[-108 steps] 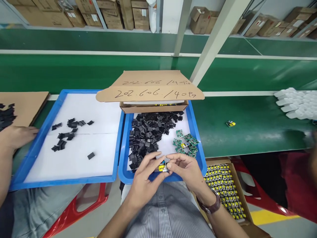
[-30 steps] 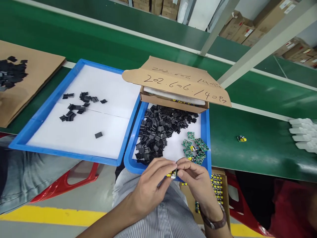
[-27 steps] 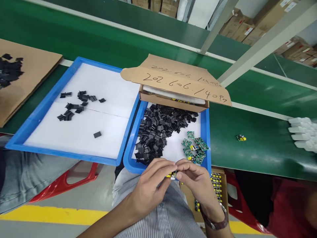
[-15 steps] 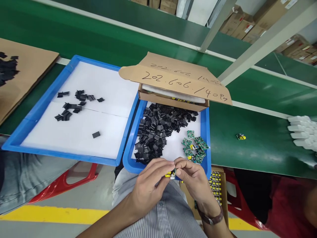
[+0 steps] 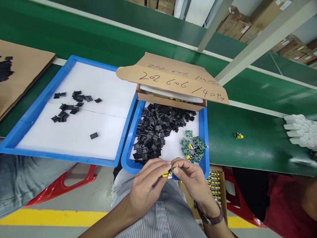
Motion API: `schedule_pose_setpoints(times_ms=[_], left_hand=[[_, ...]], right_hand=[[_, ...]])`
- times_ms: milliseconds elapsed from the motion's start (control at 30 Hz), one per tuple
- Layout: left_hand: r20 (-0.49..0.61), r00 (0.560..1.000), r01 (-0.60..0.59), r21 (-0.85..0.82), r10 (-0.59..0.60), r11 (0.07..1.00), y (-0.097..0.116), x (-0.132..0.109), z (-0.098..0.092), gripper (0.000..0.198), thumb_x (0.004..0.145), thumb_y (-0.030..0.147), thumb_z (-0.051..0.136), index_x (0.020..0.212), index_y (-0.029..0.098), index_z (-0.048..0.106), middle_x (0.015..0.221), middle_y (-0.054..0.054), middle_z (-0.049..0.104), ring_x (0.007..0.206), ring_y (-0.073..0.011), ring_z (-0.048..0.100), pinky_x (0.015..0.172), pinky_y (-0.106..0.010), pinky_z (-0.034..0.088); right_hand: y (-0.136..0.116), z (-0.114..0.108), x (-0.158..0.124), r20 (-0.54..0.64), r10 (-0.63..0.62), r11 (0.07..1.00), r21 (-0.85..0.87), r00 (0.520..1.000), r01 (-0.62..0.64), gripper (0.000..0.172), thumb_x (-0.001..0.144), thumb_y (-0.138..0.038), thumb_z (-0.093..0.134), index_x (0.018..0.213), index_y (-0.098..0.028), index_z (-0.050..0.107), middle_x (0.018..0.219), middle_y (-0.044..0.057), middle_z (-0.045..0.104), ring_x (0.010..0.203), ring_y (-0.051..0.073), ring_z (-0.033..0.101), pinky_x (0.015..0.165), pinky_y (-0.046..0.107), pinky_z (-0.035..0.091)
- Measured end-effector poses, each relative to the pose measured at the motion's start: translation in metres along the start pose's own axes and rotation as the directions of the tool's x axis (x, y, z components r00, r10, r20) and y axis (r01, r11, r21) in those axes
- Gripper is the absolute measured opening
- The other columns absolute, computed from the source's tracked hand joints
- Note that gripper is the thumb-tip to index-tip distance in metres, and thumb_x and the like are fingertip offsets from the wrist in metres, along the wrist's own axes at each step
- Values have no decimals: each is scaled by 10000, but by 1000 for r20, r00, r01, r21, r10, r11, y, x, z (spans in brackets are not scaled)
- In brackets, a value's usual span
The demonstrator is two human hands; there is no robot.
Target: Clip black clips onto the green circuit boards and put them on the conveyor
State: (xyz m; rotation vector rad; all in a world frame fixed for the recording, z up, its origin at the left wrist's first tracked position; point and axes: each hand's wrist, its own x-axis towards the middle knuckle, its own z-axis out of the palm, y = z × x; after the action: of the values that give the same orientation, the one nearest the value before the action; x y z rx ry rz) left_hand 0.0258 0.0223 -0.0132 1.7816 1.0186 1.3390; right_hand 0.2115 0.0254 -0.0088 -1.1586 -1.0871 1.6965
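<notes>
Between my two hands, just in front of my chest, is a small circuit board [image 5: 169, 173] with a yellow part and a white part on it. My left hand [image 5: 149, 180] pinches it from the left, thumb below and fingers above. At the board's right edge the thumb and fingertips of my right hand [image 5: 190, 175] are closed; the fingers hide part of the board. Beyond my hands, the blue tray [image 5: 126, 162] carries a heap of black plastic pieces [image 5: 152, 137] on the left and a cluster of green circuit boards [image 5: 195, 145] on the right.
An open cardboard box [image 5: 170, 102] with handwritten flaps stands across the tray's far end. Left is a larger blue tray [image 5: 99, 161] with scattered black pieces. One board [image 5: 238, 135] and stacked white pieces [image 5: 300, 129] lie on the green bench. People sit on both sides.
The whole view has shifted slightly. My hands stay together around the circuit board, whose yellow part now appears tilted a little differently.
</notes>
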Motion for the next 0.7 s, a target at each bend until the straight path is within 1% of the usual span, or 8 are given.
schedule_pose_setpoints(times_ms=[133,267,367,400,467,567,633,700], left_hand=[[-1,1000,-19,-8,19,1000,-1,-1,0,477,831,-94,671,1251,132,686,1133,-115,751,1092,-227,680,933,-405,612],[-32,998,-54,37,55,998,-1,0,0,474,816,-98,683,1234,126,688,1129,-118,754,1074,-228,685,907,-401,617],[-56,998,-36,77,41,996,0,2,0,464,814,-78,690,1224,139,690,1114,-106,754,1049,-223,694,891,-389,621],[-67,997,-18,92,25,996,0,2,1,454,814,-65,695,1216,146,692,1100,-98,754,1044,-223,697,891,-388,620],[-94,996,24,127,-12,992,1,2,1,430,814,-39,707,1197,156,696,1082,-89,750,1058,-229,699,913,-395,615],[-108,993,64,154,-48,986,1,1,2,409,823,-14,706,1192,164,690,1095,-87,741,1086,-232,702,938,-388,615],[-102,993,77,155,-62,985,1,0,3,420,835,-10,693,1214,169,679,1126,-87,735,1087,-222,709,942,-368,620],[-102,993,79,153,-64,985,2,-1,3,435,841,-18,680,1231,174,672,1156,-89,730,1098,-217,711,956,-359,620]], right_hand=[[0,4,2,-7,-18,1000,14,1000,18,65,953,-257,701,918,-231,750,910,23,674,874,165,626,814,287,516],[1,10,2,-78,-80,997,-4,994,80,58,941,-225,712,910,-241,758,908,23,686,882,168,642,808,289,529],[8,15,-1,-133,-102,995,-21,986,100,86,950,-219,700,940,-262,773,932,22,704,895,167,658,816,289,547],[12,17,-3,-154,-120,993,-30,981,117,110,959,-222,687,984,-274,780,962,27,712,918,171,665,830,294,555],[18,21,-7,-195,-200,979,-79,960,188,187,955,-222,691,1100,-303,776,1052,42,717,991,186,670,866,312,566],[22,25,-12,-233,-341,933,-205,911,297,342,900,-184,755,1207,-335,746,1143,57,705,1077,208,657,904,336,572],[21,28,-14,-245,-380,910,-271,892,314,401,879,-154,773,1229,-346,737,1154,62,710,1090,215,659,913,347,575],[19,29,-15,-240,-379,903,-306,894,301,420,885,-135,760,1242,-355,733,1165,65,718,1092,219,667,914,354,580]])
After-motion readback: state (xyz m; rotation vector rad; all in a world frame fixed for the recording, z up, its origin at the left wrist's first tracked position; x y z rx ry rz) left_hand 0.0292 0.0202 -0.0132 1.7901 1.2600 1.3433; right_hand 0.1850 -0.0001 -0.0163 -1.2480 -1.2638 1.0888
